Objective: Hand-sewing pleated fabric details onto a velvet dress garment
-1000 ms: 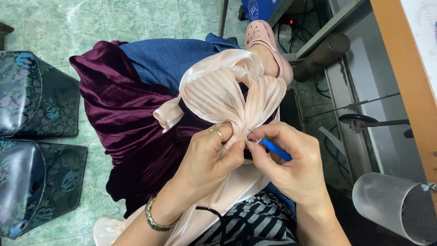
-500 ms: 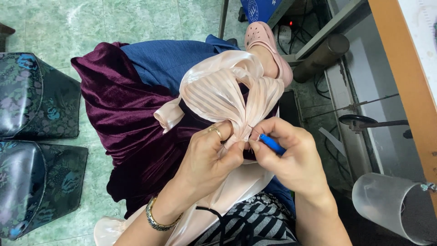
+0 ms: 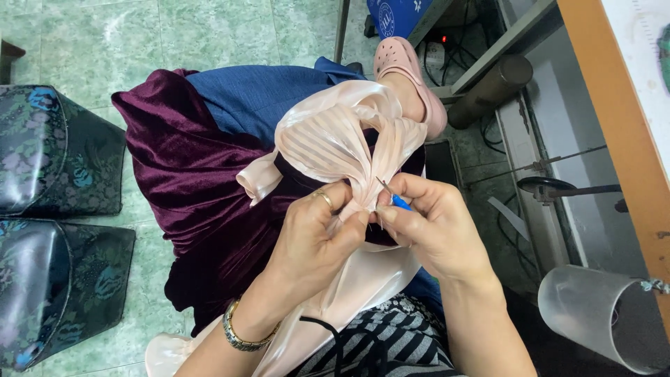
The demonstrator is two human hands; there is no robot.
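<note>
Both hands meet over my lap: my left hand [image 3: 317, 237], ringed and with a gold bracelet [image 3: 241, 336] at the wrist, closes its thumb and fingertips on a gathered fold of pale pink satin fabric [image 3: 335, 143], while my right hand [image 3: 436, 230] is curled shut around a small blue-handled seam ripper [image 3: 392, 197], its thin metal tip set against the same pinched fold. The satin is glossy, with fine woven stripes, and it loops up in a bow-like bunch just above my fingers, then trails down between my forearms toward the lower edge of view.

Beneath it lies a crumpled spread of deep maroon velvet [image 3: 188, 188], plush and matte, over blue trousers [image 3: 258, 94]; a grey-striped garment [image 3: 391, 345] shows at the bottom. A foot in a pink perforated clog [image 3: 408, 70] rests near a metal table frame [image 3: 488, 52].

The floor [image 3: 174, 35] is pale green marbled tile. Two dark cushioned stools [image 3: 49, 216] with a shiny floral pattern stand at the left. At the right run an orange-brown table edge [image 3: 621, 132], a dark cylinder [image 3: 492, 89] and cables, with a frosted translucent plastic cup [image 3: 600, 318] on its side at the lower right. A blue package [image 3: 398, 14] with a round white mark sits at the top.
</note>
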